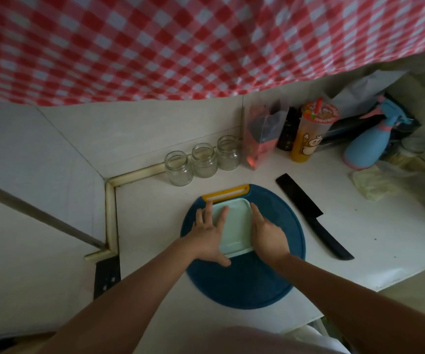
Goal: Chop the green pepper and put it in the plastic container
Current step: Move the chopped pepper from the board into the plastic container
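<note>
Three glass jars (203,160), drink cup (308,135), blue spray bottle (370,146), checked cloth (155,47)

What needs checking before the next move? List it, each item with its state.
1. Container placed: ok; the plastic container sits on the far half of the cutting board.
2. Hands placed: ok; the left hand and the right hand rest against its two sides.
3. Container open: cannot tell; its top looks covered.
4. Knife ready: ok; the knife lies untouched on the counter, right of the board.
5. Green pepper at hand: not ok; none in view.
</note>
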Motion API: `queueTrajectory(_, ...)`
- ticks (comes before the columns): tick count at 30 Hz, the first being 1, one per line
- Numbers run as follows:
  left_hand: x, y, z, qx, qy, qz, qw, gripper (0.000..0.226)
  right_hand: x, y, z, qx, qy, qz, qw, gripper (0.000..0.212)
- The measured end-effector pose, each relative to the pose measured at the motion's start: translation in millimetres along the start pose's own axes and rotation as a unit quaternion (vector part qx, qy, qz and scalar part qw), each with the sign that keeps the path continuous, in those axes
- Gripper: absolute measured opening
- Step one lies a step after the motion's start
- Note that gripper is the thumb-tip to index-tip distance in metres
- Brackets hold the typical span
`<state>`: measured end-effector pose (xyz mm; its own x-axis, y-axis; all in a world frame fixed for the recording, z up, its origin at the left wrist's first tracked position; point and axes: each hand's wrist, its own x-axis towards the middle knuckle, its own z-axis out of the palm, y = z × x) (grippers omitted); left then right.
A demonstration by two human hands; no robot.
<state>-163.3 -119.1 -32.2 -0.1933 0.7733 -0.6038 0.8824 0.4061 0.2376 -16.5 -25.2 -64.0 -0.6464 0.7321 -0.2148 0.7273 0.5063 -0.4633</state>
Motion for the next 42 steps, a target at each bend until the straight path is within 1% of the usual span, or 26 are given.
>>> queueTrajectory(2, 2, -1, 2, -0.019, 0.012, 0.000, 1.000, 0.134, -1, 1, 1, 0.052, 0.014, 0.001, 0.999, 0.053)
queueTrajectory(4, 1, -1, 6, -0.036, 0.031, 0.004, 0.999, 0.134, -4, 3, 3, 0.131, 0.041, -0.007, 0.991, 0.046)
queueTrajectory(6, 0, -2, 10, -0.054, 0.055, 0.011, 0.997, 0.134, -8, 3, 6, 0.176, 0.052, -0.014, 0.983, 0.044)
queueTrajectory(12, -1, -1, 14, -0.106, 0.080, 0.006, 0.991, 0.132, -5, 2, -1, 0.151, 0.020, -0.012, 0.988, 0.046)
queueTrajectory(15, 0, 0, 15, -0.129, 0.077, -0.001, 0.989, 0.131, -3, 0, -5, 0.118, 0.010, -0.013, 0.993, 0.045)
queueTrajectory(16, -1, -1, 15, -0.147, 0.085, 0.001, 0.985, 0.129, -2, -1, -8, 0.110, 0.004, -0.016, 0.994, 0.044)
queueTrajectory(17, 0, -2, 16, -0.180, 0.110, 0.006, 0.977, 0.124, -1, 0, -10, 0.108, -0.001, -0.019, 0.994, 0.043)
queueTrajectory(18, -1, -1, 19, -0.229, 0.157, 0.012, 0.961, 0.115, 1, 1, -12, 0.116, -0.005, -0.021, 0.993, 0.041)
queueTrajectory(19, 1, 1, 25, -0.296, 0.223, 0.009, 0.929, 0.104, 4, 1, -15, 0.130, -0.013, -0.015, 0.991, 0.038)
queueTrajectory(20, 2, 5, 31, -0.374, 0.289, -0.019, 0.881, 0.093, 7, 1, -17, 0.150, -0.026, 0.001, 0.988, 0.036)
queueTrajectory(21, 4, 11, 36, -0.448, 0.340, -0.074, 0.824, 0.081, 11, -1, -19, 0.176, -0.046, 0.026, 0.983, 0.034)
queueTrajectory(22, 6, 17, 41, -0.502, 0.368, -0.127, 0.773, 0.069, 13, -2, -21, 0.205, -0.067, 0.050, 0.975, 0.034)
queueTrajectory(23, 7, 23, 43, -0.529, 0.381, -0.157, 0.742, 0.055, 14, -4, -22, 0.231, -0.084, 0.071, 0.967, 0.035)
queueTrajectory(24, 7, 29, 43, -0.534, 0.391, -0.167, 0.731, 0.044, 14, -7, -25, 0.250, -0.093, 0.087, 0.960, 0.039)
queueTrajectory(25, 6, 33, 40, -0.540, 0.405, -0.163, 0.720, 0.038, 15, -9, -28, 0.262, -0.097, 0.103, 0.955, 0.045)
queueTrajectory(27, 1, 38, 27, -0.560, 0.418, -0.154, 0.698, 0.036, 18, -9, -32, 0.297, -0.104, 0.132, 0.940, 0.060)
queueTrajectory(29, -3, 40, 14, -0.574, 0.392, -0.156, 0.702, 0.034, 22, -8, -35, 0.353, -0.103, 0.153, 0.917, 0.073)
queueTrajectory(30, -3, 41, 8, -0.580, 0.368, -0.164, 0.708, 0.036, 23, -8, -37, 0.390, -0.099, 0.163, 0.901, 0.072)
queueTrajectory(31, -3, 41, 4, -0.585, 0.344, -0.173, 0.714, 0.043, 24, -10, -39, 0.423, -0.089, 0.170, 0.886, 0.066)
queueTrajectory(32, -3, 41, 0, -0.594, 0.326, -0.178, 0.714, 0.052, 26, -12, -41, 0.437, -0.078, 0.172, 0.880, 0.059)
queueTrajectory(33, -4, 42, -3, -0.603, 0.313, -0.187, 0.710, 0.057, 28, -14, -43, 0.435, -0.069, 0.166, 0.882, 0.058)
queueTrajectory(34, -6, 43, -6, -0.613, 0.308, -0.195, 0.701, 0.059, 29, -17, -45, 0.425, -0.060, 0.159, 0.889, 0.061)
queueTrajectory(37, -10, 46, -9, -0.625, 0.313, -0.193, 0.688, 0.055, 35, -21, -49, 0.389, -0.028, 0.127, 0.912, 0.070)
queueTrajectory(38, -10, 46, -9, -0.631, 0.314, -0.193, 0.683, 0.053, 35, -21, -51, 0.386, -0.027, 0.117, 0.915, 0.073)
queueTrajectory(42, -11, 47, -8, -0.671, 0.309, -0.207, 0.641, 0.050, 33, -23, -53, 0.389, -0.034, 0.097, 0.915, 0.081)
